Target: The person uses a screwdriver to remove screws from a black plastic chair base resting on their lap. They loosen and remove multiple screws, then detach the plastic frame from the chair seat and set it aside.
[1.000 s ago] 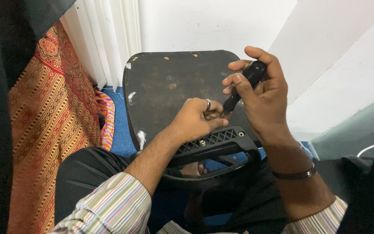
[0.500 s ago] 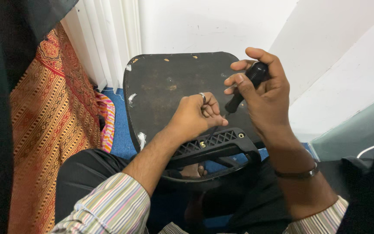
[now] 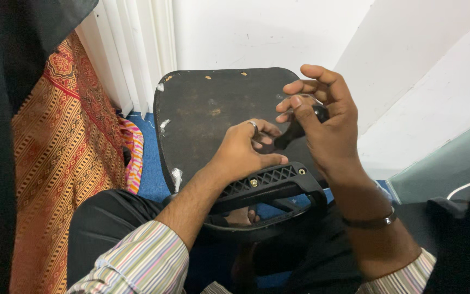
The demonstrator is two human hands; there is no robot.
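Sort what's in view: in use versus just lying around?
In use: screwdriver in right hand; left hand at its tip; black chair seat panel; ribbed bracket.
Lying about: patterned orange cloth; white blinds.

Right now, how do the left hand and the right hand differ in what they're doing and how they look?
The right hand grips a black screwdriver handle, raised above the dark chair panel; the left hand sits lower, fingers pinched near the tool's tip. The left hand wears a ring; the right wrist carries a dark bracelet. Both have striped sleeves.
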